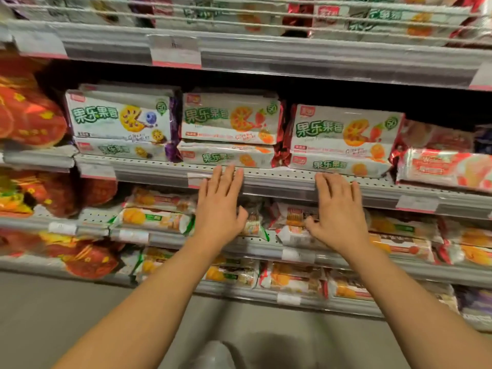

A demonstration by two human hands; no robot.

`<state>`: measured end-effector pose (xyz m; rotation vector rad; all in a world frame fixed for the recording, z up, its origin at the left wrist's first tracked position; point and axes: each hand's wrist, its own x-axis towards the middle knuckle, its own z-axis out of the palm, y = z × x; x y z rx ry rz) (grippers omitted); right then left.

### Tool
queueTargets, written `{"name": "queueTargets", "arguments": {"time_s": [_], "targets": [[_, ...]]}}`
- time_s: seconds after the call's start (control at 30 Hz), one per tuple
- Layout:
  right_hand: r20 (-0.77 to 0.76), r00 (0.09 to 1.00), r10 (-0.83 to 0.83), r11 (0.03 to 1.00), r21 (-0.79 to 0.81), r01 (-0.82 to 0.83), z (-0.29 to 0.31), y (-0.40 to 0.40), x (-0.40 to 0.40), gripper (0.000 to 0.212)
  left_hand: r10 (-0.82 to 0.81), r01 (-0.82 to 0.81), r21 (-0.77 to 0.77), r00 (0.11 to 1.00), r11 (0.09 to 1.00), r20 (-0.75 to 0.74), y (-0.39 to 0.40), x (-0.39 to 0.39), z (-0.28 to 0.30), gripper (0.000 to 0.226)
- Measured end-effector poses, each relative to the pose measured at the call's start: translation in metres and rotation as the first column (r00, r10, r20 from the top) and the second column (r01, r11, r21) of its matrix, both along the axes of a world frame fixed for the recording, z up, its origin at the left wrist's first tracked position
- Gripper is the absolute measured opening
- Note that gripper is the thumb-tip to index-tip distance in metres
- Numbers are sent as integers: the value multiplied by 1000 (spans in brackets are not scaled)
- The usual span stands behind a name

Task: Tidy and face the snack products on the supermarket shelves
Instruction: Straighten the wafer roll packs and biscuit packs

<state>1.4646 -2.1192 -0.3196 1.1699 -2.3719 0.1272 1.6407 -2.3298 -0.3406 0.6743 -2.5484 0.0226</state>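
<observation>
Grey shelf edge (279, 183) lay under your spread left hand (219, 209) and right hand (336, 211), below the biscuit packs (231, 117).

Grey metal shelving (266, 179) fills the scene in several tiers, its perforated decks edged with clear price rails carrying white labels (175, 51) trimmed in pink. A wire guard (159, 12) runs along the top tier. Near, a plain grey floor (53, 315) lies below, evenly lit.
</observation>
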Motion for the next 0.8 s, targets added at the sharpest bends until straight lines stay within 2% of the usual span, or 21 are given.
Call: {"name": "queueTargets", "arguments": {"time_s": [0.1, 0.2, 0.27, 0.33, 0.43, 0.53, 0.7, 0.8], "targets": [[31, 998, 48, 998, -36, -47, 4, 5, -1, 92, -17, 17, 21, 1000, 1000, 20, 3, 4, 5, 86], [-55, 968, 243, 950, -186, -249, -7, 22, -1, 59, -57, 57, 18, 998, 998, 19, -2, 7, 8, 86], [-92, 948, 305, 941, -127, -315, -31, 34, -1, 41, -70, 70, 22, 998, 997, 0, -5, 7, 4, 86], [47, 975, 218, 976, -18, -217, -53, 36, -3, 34, -68, 69, 19, 997, 997, -18, -4, 5, 3, 87], [268, 963, -25, 998, 58, 9, -69, 30, -14, 54, -64, 64, 41, 998, 997, -12, -4, 4, 4, 87], [257, 956, -138, 986, 130, 108, -68, 22, -29, 66, -79, 79, 49, 997, 996, 5, -6, 6, 7, 88], [241, 942, -234, 950, 261, 170, -67, -1, -39, 59, -89, 89, 29, 996, 996, -5, -9, 6, 3, 89], [226, 937, -265, 947, 243, 209, -79, -5, -37, 59, -91, 91, 8, 996, 996, -10, -11, 4, 2, 90]]}}
